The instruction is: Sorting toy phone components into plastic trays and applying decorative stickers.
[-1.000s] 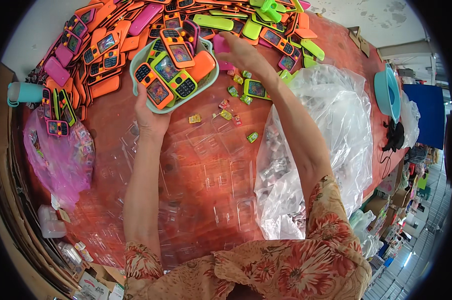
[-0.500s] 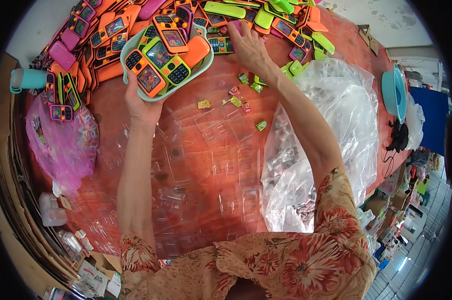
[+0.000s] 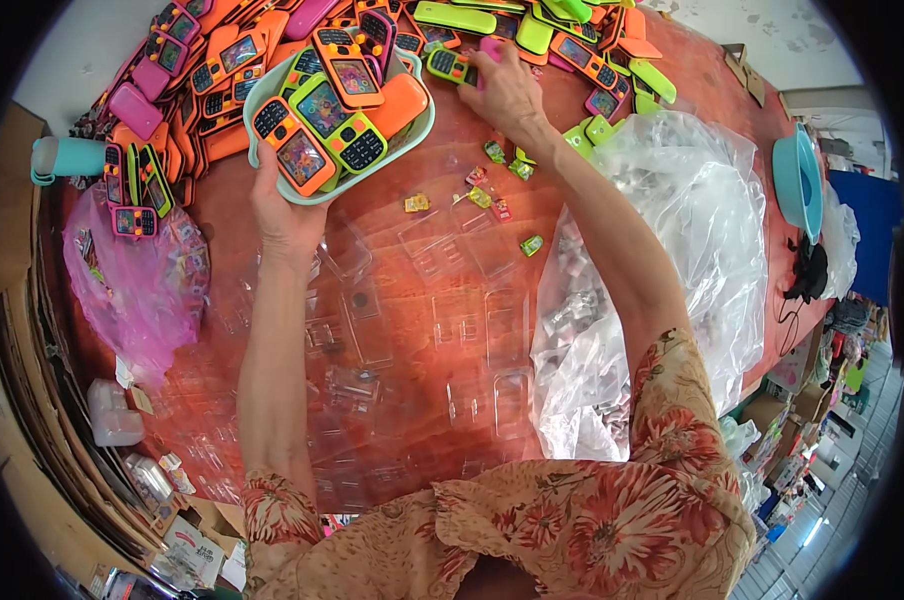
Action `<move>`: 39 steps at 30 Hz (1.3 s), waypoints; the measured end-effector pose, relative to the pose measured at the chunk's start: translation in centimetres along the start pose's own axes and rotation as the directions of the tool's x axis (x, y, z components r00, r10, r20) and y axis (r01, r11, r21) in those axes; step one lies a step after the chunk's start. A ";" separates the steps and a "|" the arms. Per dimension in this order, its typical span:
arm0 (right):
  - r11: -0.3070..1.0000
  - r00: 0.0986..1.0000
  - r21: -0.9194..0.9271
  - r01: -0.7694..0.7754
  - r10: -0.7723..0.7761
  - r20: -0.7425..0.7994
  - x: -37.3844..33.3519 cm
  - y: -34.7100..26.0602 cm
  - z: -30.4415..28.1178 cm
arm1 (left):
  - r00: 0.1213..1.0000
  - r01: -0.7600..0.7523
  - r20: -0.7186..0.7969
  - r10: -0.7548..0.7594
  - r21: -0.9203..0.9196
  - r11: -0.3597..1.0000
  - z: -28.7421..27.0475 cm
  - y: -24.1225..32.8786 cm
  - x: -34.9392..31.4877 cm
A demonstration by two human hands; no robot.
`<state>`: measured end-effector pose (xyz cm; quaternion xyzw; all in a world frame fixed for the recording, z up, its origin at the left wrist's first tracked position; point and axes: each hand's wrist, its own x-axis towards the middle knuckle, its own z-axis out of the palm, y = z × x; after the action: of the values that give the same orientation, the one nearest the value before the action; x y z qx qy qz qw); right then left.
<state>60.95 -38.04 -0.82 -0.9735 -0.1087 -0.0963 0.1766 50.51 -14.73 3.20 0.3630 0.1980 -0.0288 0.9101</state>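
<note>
My left hand [image 3: 290,205] grips the near-left rim of a pale teal plastic basin [image 3: 427,118], thumb over the edge. Toy phones fill the basin: an orange one [image 3: 294,148] leans over the near rim beside a lime-green one [image 3: 338,122], with more orange and magenta ones behind. At the far middle of the table, my right hand [image 3: 512,98] is closed on toy phones. A green one [image 3: 450,66] sticks out to the left past the thumb. A magenta piece [image 3: 490,48] shows at the fingertips; the fingers partly hide both.
A heap of toy phones [image 3: 187,140] spreads along the far edge. Small wrapped candies [image 3: 480,197] and clear plastic trays [image 3: 507,325] lie mid-table. A large clear bag [image 3: 662,270] covers the right side, a pink bag [image 3: 137,270] the left. A blue basin [image 3: 797,185] stands far right.
The green toy phone by my right hand has lifted and tilted from where it lay. My right hand has shifted slightly right. My left hand still holds the basin.
</note>
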 end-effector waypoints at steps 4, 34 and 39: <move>0.933 0.985 0.327 -0.149 0.169 -0.034 1.1 1.9 -0.4 | 0.999 0.032 -0.019 -0.032 0.002 0.999 0.7 -0.4 -0.2; 0.907 0.705 0.022 0.422 -0.343 0.621 -13.1 1.4 -7.9 | 0.983 0.182 0.025 -0.180 -0.115 0.977 1.0 -1.0 -1.5; 0.866 0.689 -0.032 0.499 -0.373 0.622 -13.0 1.3 -7.1 | 0.983 0.176 0.073 -0.166 -0.157 0.972 -0.5 -0.5 -1.9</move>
<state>47.81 -44.15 2.35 -0.9112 -0.3774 0.1651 0.0070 48.50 -15.00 3.26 0.2680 0.2032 -0.1016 0.9362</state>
